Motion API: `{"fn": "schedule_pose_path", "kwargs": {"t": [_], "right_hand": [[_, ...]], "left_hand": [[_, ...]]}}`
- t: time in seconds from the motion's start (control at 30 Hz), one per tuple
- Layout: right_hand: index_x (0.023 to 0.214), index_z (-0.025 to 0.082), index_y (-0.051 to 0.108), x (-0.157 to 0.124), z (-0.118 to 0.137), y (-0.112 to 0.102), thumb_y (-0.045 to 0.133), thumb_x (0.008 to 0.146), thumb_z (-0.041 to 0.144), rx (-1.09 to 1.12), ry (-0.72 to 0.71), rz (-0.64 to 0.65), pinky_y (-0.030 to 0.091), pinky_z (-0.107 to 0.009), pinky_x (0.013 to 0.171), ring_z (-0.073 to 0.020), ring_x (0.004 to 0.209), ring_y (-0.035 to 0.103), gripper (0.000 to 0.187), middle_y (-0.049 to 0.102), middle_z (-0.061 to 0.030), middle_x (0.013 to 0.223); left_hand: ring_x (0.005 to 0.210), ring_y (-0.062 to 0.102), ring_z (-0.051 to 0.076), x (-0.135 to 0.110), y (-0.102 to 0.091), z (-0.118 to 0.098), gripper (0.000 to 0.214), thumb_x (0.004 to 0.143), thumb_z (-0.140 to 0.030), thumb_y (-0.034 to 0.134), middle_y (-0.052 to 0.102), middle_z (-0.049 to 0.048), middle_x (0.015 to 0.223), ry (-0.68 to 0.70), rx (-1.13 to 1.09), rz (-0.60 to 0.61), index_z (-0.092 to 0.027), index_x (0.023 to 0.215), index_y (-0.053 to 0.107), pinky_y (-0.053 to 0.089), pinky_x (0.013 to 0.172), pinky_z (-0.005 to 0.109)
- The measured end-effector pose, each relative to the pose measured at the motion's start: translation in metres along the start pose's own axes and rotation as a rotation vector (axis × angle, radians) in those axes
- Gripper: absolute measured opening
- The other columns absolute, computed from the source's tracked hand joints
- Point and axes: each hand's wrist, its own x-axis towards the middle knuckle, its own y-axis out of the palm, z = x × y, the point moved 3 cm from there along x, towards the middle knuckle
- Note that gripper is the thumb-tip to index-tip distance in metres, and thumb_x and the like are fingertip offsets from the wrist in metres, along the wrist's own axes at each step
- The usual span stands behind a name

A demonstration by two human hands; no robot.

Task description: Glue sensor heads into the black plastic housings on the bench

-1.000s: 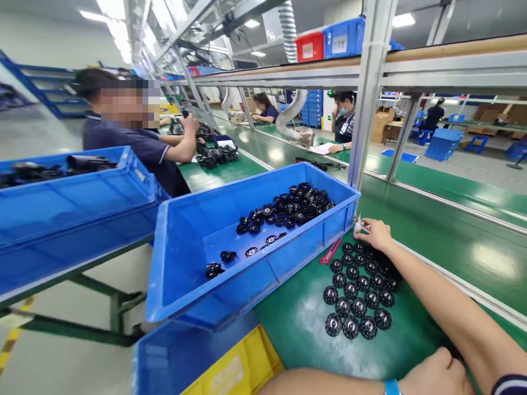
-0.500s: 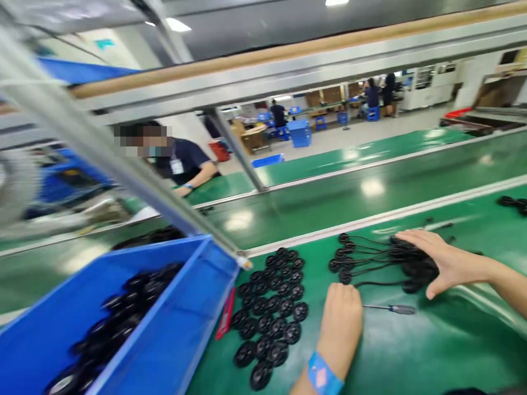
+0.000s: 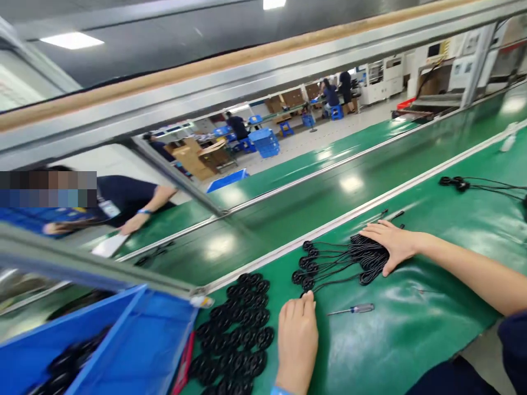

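Two long green surfaces fill much of the view: a glossy green worktop (image 3: pixel 370 351) and, beyond a pale straight rail (image 3: pixel 288 246), a smooth green belt (image 3: pixel 288 219). Clock directions run from the middle of the view. At 12 o'clock on the room's floor stand stacked blue plastic crates (image 3: pixel 264 142); distant people in dark clothes show at 11 and 1. Toward 9, a co-worker in a dark shirt (image 3: pixel 127 197) has one hand at a flat white sheet (image 3: pixel 109 245).

A long silver metal beam (image 3: pixel 247 82) with a brown edge spans the top, and a slanted grey metal post (image 3: pixel 82 259) cuts across between 8 and 9, hiding part of that side. At 8, a blue plastic bin (image 3: pixel 164 323) holds blurred black pieces. Between 6 and 7, black round slotted discs (image 3: pixel 242 323) lie in rows, a slim red tool (image 3: pixel 184 362) just beside the bin.

At 4 lies the bundle of looped black cables (image 3: pixel 366 255), its round ends toward 5. The right hand (image 3: pixel 389 240) rests spread on it, fingers outstretched, unclenched. The left hand (image 3: pixel 298 334), near 6, curls beside the nearest round end; whether it pinches anything I cannot tell. A screwdriver with a translucent handle (image 3: pixel 362 309) lies between 4 and 5.
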Motion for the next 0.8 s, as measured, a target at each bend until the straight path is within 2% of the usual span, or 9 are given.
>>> {"fn": "schedule_pose_path", "kwargs": {"t": [0.13, 0.2, 0.3, 0.37, 0.43, 0.5, 0.63, 0.8], "right_hand": [[0.161, 0.024, 0.028, 0.001, -0.01, 0.01, 0.082, 0.058, 0.073, 0.045, -0.03, -0.04, 0.016, -0.063, 0.123, -0.0436, 0.147, 0.036, 0.127, 0.044, -0.0189, 0.156], [0.161, 0.027, 0.028, 0.001, -0.016, 0.016, 0.082, 0.057, 0.072, 0.071, -0.033, -0.046, 0.017, -0.066, 0.122, -0.0459, 0.149, 0.032, 0.126, 0.04, -0.0181, 0.159], [0.162, 0.028, 0.027, 0.0, -0.023, 0.022, 0.086, 0.048, 0.073, 0.098, -0.023, -0.038, 0.015, -0.068, 0.122, -0.0488, 0.152, 0.025, 0.136, 0.033, -0.0189, 0.164], [0.162, 0.03, 0.027, 0.0, -0.026, 0.023, 0.087, 0.046, 0.073, 0.106, -0.019, -0.034, 0.012, -0.066, 0.124, -0.0478, 0.152, 0.028, 0.138, 0.036, -0.0177, 0.163], [0.161, 0.031, 0.028, 0.0, -0.026, 0.024, 0.086, 0.051, 0.072, 0.108, -0.013, -0.036, 0.008, -0.066, 0.125, -0.0454, 0.151, 0.031, 0.131, 0.039, -0.0152, 0.161], [0.162, 0.032, 0.026, -0.001, -0.025, 0.025, 0.084, 0.056, 0.071, 0.104, 0.0, -0.038, 0.006, -0.066, 0.125, -0.0443, 0.153, 0.028, 0.127, 0.036, -0.0148, 0.163], [0.164, 0.028, 0.019, -0.003, -0.018, 0.03, 0.082, 0.054, 0.078, 0.095, 0.024, -0.032, 0.006, -0.067, 0.125, -0.0459, 0.156, 0.014, 0.136, 0.022, -0.017, 0.169], [0.164, 0.022, 0.02, -0.004, -0.009, 0.036, 0.076, 0.056, 0.085, -0.002, 0.054, -0.053, 0.005, -0.065, 0.126, -0.0445, 0.157, 0.013, 0.137, 0.021, -0.0188, 0.169]], "left_hand": [[0.083, 0.063, 0.024, 0.003, 0.002, -0.006, 0.028, 0.101, -0.01, 0.045, 0.068, 0.0074, 0.082, -0.062, 0.015, 0.127, -0.012, 0.11, 0.07, 0.05, 0.081, 0.04], [0.083, 0.063, 0.024, 0.006, 0.003, -0.003, 0.024, 0.101, -0.014, 0.048, 0.068, 0.0073, 0.084, -0.078, -0.006, 0.174, -0.013, 0.108, 0.071, 0.05, 0.083, 0.041], [0.082, 0.063, 0.023, 0.009, 0.003, 0.007, 0.02, 0.1, -0.018, 0.053, 0.068, 0.0056, 0.081, -0.103, -0.073, 0.206, -0.017, 0.098, 0.073, 0.051, 0.084, 0.041], [0.085, 0.065, 0.022, 0.009, 0.002, 0.014, 0.018, 0.099, -0.017, 0.056, 0.069, 0.0052, 0.084, -0.121, -0.127, 0.206, -0.019, 0.099, 0.074, 0.053, 0.086, 0.041], [0.095, 0.067, 0.023, 0.007, 0.002, 0.021, 0.019, 0.097, -0.016, 0.059, 0.072, 0.0067, 0.094, -0.142, -0.173, 0.198, -0.021, 0.105, 0.075, 0.054, 0.09, 0.042], [0.105, 0.066, 0.025, 0.005, 0.0, 0.026, 0.022, 0.095, -0.015, 0.062, 0.072, 0.0089, 0.106, -0.176, -0.205, 0.193, -0.022, 0.11, 0.076, 0.055, 0.093, 0.044], [0.118, 0.063, 0.03, 0.0, -0.003, 0.032, 0.026, 0.09, -0.017, 0.07, 0.066, 0.0101, 0.12, -0.265, -0.239, 0.224, -0.028, 0.113, 0.078, 0.057, 0.095, 0.05], [0.14, 0.047, 0.039, 0.001, -0.005, 0.033, 0.025, 0.092, -0.024, 0.07, 0.061, 0.0097, 0.129, -0.339, -0.278, 0.254, -0.033, 0.113, 0.079, 0.05, 0.104, 0.06]]}}
